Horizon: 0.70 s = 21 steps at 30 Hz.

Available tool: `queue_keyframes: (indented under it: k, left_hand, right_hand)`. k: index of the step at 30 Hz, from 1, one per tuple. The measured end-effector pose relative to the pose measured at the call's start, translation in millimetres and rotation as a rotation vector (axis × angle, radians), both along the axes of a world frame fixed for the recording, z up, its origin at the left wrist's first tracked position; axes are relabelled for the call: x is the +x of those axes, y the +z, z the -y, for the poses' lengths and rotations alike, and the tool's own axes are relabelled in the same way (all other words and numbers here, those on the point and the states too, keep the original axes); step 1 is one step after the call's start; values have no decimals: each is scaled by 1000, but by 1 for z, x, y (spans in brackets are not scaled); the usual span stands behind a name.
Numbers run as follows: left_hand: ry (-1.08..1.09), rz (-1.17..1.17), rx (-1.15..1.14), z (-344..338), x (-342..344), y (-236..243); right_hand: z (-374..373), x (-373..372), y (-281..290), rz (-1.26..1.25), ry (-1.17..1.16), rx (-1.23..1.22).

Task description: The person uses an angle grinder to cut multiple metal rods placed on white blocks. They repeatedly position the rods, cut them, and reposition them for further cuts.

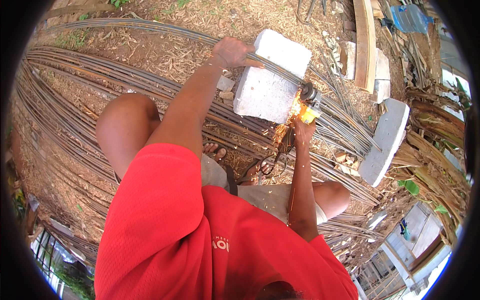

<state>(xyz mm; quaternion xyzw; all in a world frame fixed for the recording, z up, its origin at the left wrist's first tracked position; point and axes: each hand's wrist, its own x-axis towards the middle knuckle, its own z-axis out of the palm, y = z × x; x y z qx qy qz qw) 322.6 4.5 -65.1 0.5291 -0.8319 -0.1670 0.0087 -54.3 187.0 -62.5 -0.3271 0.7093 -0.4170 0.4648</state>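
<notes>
My left hand (232,53) is closed around a bundle of thin steel rods (280,71) that lies across a pale concrete block (262,100). An angle grinder (309,114) with a yellow body is in my right hand (303,132), fingers wrapped round it. Its dark disc (307,91) meets the rods just past the block's right edge. Bright orange sparks (287,117) spray down toward my feet. The exact cut point is hidden by the disc and the glare.
Long rusty rods (150,80) cover the ground in front of and beneath me. A second concrete slab (385,142) props rod ends at the right. Timber planks (365,45) and a blue-wrapped container (411,19) lie far right. My sandalled foot (215,150) is among the rods.
</notes>
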Motion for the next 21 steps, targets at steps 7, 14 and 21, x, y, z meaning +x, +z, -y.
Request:
queue_keyframes:
  k: [7,14,21]
  left_hand:
    - [0,-31,-2,0,0,2]
    - [5,-20,-16,-2,0,1]
    - [6,25,51,0,-2,4]
  right_hand:
    - [-9,-6,-12,-166,81,-76]
    - [-2,2,7,-193,68,9]
    - [-4,21,28,-177,-34,139]
